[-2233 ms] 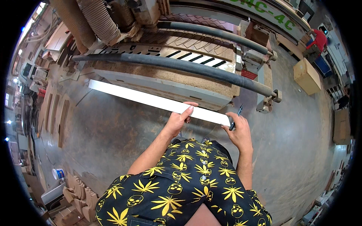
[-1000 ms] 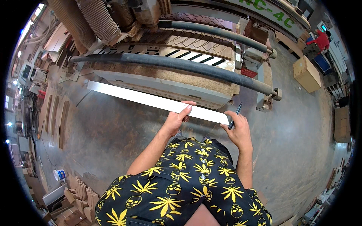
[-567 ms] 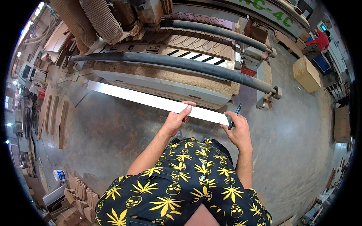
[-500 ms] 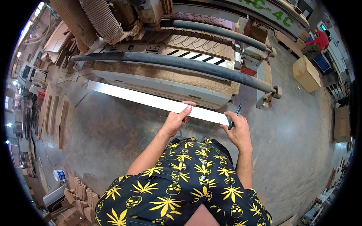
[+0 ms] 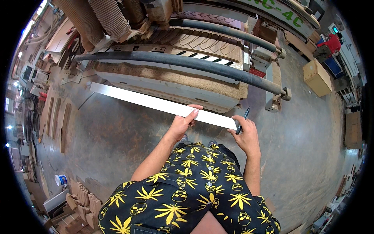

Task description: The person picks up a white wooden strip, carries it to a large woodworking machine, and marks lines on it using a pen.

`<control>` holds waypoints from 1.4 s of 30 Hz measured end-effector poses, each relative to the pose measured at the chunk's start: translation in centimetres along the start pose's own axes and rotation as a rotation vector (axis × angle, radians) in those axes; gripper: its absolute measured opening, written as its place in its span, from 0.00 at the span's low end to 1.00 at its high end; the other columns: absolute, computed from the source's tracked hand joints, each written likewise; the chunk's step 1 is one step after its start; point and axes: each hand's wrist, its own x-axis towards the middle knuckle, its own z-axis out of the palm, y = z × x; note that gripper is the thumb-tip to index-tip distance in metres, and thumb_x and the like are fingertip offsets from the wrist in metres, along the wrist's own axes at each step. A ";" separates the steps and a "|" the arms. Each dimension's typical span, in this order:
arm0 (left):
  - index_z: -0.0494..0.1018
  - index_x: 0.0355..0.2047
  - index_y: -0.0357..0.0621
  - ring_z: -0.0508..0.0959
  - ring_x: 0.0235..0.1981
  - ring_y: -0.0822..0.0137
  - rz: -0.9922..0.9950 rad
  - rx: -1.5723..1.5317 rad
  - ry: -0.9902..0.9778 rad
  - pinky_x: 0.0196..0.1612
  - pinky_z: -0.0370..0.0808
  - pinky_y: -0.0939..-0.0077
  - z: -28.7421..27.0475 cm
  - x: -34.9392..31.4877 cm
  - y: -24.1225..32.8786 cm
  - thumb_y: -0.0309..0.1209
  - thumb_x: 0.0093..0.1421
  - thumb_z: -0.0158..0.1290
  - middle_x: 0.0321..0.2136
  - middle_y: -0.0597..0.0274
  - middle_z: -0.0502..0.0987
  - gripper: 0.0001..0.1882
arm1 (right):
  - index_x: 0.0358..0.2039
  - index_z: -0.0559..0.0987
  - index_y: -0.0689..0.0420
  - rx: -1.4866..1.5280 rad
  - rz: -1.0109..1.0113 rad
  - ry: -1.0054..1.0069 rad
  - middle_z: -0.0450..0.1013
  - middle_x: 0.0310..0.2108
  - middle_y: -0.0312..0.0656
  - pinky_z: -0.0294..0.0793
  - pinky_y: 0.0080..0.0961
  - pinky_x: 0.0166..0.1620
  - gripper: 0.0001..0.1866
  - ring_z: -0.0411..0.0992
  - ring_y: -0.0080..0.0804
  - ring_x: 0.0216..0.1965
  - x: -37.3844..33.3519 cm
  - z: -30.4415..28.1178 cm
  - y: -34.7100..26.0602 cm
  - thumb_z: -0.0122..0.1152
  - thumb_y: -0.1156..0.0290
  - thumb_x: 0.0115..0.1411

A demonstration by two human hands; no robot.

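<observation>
A long, straight white strip (image 5: 144, 100) with a shiny far-left end is held slantwise in front of me, above the floor. My left hand (image 5: 184, 124) grips it right of its middle, thumb on top and fingers beneath. At the strip's right end, my right hand (image 5: 245, 134) pinches the edge between thumb and fingers. A dark pen or marker (image 5: 243, 121) is tucked in that same hand, pointing up and away from me. Whether the strip is metal or plastic I cannot tell.
Ahead stands a large routing machine with a black roller bar (image 5: 179, 67), carved brown panels (image 5: 187, 41) and ribbed hoses (image 5: 111, 19). Boards (image 5: 65, 126) lie on the floor at left, near a white bucket (image 5: 61, 179). A box (image 5: 317, 77) and a person in red (image 5: 332, 43) are at far right.
The machine's hoses and head have shifted slightly to the right. My hands, the strip and the pen stay in nearly the same place.
</observation>
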 end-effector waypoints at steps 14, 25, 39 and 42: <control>0.79 0.49 0.45 0.63 0.27 0.79 0.019 -0.032 -0.005 0.29 0.64 0.81 -0.2 -1.0 -0.9 0.38 0.72 0.55 0.28 0.74 0.70 0.13 | 0.50 0.78 0.50 0.001 0.007 0.010 0.77 0.37 0.44 0.70 0.41 0.50 0.26 0.73 0.50 0.43 -1.2 0.6 0.0 0.78 0.68 0.50; 0.79 0.49 0.45 0.64 0.26 0.79 0.032 -0.016 0.004 0.29 0.65 0.81 -0.4 -1.9 -1.2 0.39 0.71 0.56 0.26 0.75 0.70 0.13 | 0.51 0.78 0.51 0.011 -0.025 0.011 0.77 0.37 0.45 0.70 0.41 0.49 0.27 0.72 0.50 0.42 -1.8 0.7 -0.5 0.78 0.69 0.50; 0.79 0.50 0.45 0.63 0.27 0.79 0.020 -0.019 -0.022 0.30 0.65 0.81 -0.7 -2.9 -1.5 0.39 0.72 0.55 0.26 0.75 0.69 0.13 | 0.52 0.77 0.50 0.000 -0.028 0.016 0.76 0.37 0.46 0.70 0.42 0.49 0.28 0.72 0.50 0.42 -3.1 1.1 -0.6 0.78 0.69 0.50; 0.79 0.50 0.45 0.63 0.27 0.79 0.018 -0.015 -0.026 0.30 0.64 0.81 -0.6 -3.1 -1.3 0.39 0.72 0.55 0.26 0.75 0.68 0.13 | 0.52 0.77 0.50 -0.004 -0.014 0.007 0.76 0.37 0.46 0.70 0.42 0.49 0.28 0.72 0.50 0.42 -3.3 1.1 -0.7 0.78 0.68 0.50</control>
